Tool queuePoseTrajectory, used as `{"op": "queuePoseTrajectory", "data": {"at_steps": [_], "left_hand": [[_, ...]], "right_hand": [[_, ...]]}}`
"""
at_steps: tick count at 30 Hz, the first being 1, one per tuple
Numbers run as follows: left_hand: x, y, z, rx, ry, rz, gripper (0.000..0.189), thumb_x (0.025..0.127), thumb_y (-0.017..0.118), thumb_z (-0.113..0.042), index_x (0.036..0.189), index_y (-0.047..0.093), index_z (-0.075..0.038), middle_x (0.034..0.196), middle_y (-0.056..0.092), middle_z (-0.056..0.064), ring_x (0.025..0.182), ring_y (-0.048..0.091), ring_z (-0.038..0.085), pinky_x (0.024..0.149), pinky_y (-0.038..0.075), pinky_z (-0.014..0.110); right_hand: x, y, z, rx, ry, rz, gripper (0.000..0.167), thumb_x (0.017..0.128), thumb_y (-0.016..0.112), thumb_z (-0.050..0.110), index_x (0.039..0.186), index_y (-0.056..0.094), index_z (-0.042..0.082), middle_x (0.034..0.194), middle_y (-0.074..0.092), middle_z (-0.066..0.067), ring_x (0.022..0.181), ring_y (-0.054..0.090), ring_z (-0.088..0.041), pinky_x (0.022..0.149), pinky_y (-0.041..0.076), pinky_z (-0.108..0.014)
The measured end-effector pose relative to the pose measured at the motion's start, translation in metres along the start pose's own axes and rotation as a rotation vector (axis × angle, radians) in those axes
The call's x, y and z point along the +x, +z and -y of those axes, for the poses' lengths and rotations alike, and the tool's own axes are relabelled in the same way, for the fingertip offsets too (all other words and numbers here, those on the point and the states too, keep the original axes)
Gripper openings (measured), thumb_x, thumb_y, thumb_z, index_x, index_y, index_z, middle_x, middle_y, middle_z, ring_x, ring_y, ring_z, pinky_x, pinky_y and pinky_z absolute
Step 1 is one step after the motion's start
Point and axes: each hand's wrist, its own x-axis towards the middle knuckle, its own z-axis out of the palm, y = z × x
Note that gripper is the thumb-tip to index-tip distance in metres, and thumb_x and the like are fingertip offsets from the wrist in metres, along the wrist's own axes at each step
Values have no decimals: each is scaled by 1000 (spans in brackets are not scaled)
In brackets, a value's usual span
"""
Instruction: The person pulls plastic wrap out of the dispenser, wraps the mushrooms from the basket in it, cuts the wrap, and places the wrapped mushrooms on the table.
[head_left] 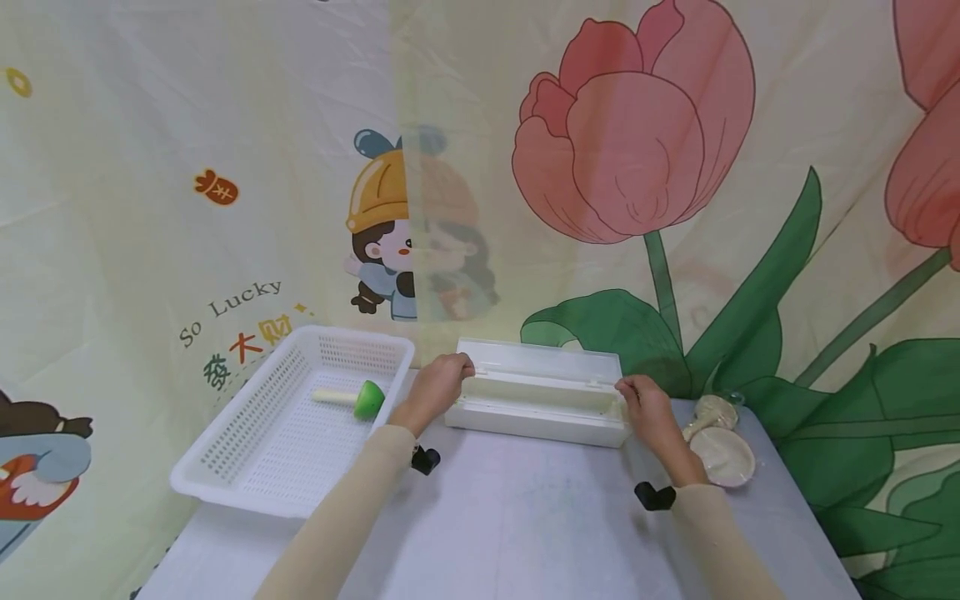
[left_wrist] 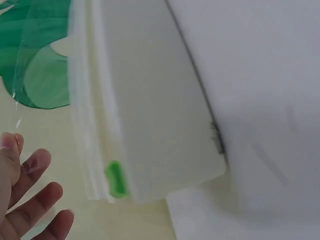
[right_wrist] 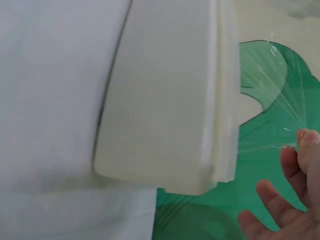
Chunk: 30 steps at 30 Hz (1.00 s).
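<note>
A long white cling film dispenser lies on the table, its clear lid raised at the back. At the dispenser's left end, my left hand pinches the edge of the transparent cling film between thumb and forefinger; the other fingers spread loosely. My right hand pinches the film's other corner at the right end, where creases in the cling film fan out from the fingertips. In the left wrist view, a small green tab shows on the dispenser's end.
On the left stands a white perforated basket holding a green-headed tool with a pale handle. A small pale bowl and a pale lump in clear wrapping sit beyond the right hand. A printed curtain hangs behind the table.
</note>
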Motion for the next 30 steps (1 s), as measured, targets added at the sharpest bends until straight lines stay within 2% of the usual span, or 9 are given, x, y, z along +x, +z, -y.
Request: {"op": "queuePoseTrajectory", "data": {"at_steps": [6,9,12,14,18,21,24,27,30], "left_hand": [[0,-20,-7,-47,7,-41,8,103,63,-17,101,68,-11,98,73,4,94,69,22,81,58,37],[-1,-26,-10,-50,34,-66,9,103,62,-17,101,67,-10,97,72,5,94,68,24,82,57,39],[-5,-29,-11,-81,36,-65,9,104,61,-17,101,67,-10,97,71,6,93,67,24,82,57,40],[-7,-28,-11,-140,35,-53,9,104,61,-15,102,66,-8,98,72,8,91,68,22,82,57,39],[-13,-23,-9,-338,22,-35,9,104,59,-11,104,65,-5,96,73,14,83,69,22,75,58,34],[-17,-22,-8,-480,0,-38,10,105,58,-10,105,66,-3,94,72,14,82,69,21,70,58,27],[-21,-23,-8,-550,-7,-64,12,104,60,-11,106,68,-3,91,72,13,80,69,18,69,58,24],[-24,-22,-7,-551,20,-107,12,102,63,-8,108,72,-2,92,74,12,81,71,17,73,59,25],[-28,-22,-6,-537,76,-131,14,96,67,-3,108,75,-2,96,76,12,85,72,19,79,61,28]], "right_hand": [[4,-11,11,-5,-11,-90,16,106,54,8,105,65,-5,99,70,-22,90,67,-34,76,55,-49],[2,-17,17,0,-17,-118,16,105,55,9,105,65,-4,96,70,-21,84,64,-31,70,53,-42],[-2,-20,19,12,-11,-115,17,106,54,11,106,65,-2,98,72,-20,82,63,-29,66,51,-33],[-6,-20,19,28,-3,-100,18,107,52,13,108,64,-1,100,73,-20,82,63,-28,63,49,-28],[-13,-19,19,92,-5,-76,17,108,51,14,112,61,1,104,74,-18,75,66,-25,55,48,-22],[-15,-18,21,178,-12,-82,15,107,53,10,113,61,0,101,74,-16,73,69,-18,58,53,-18],[-18,-17,23,230,-1,-88,16,106,55,9,114,64,-1,100,75,-15,80,73,-13,69,56,-13],[-21,-17,24,222,7,-86,17,104,57,6,116,68,0,101,76,-14,88,75,-16,76,53,-8],[-25,-17,23,202,-14,-80,22,98,60,-2,118,69,1,102,76,-13,92,74,-26,79,48,-2]]}}
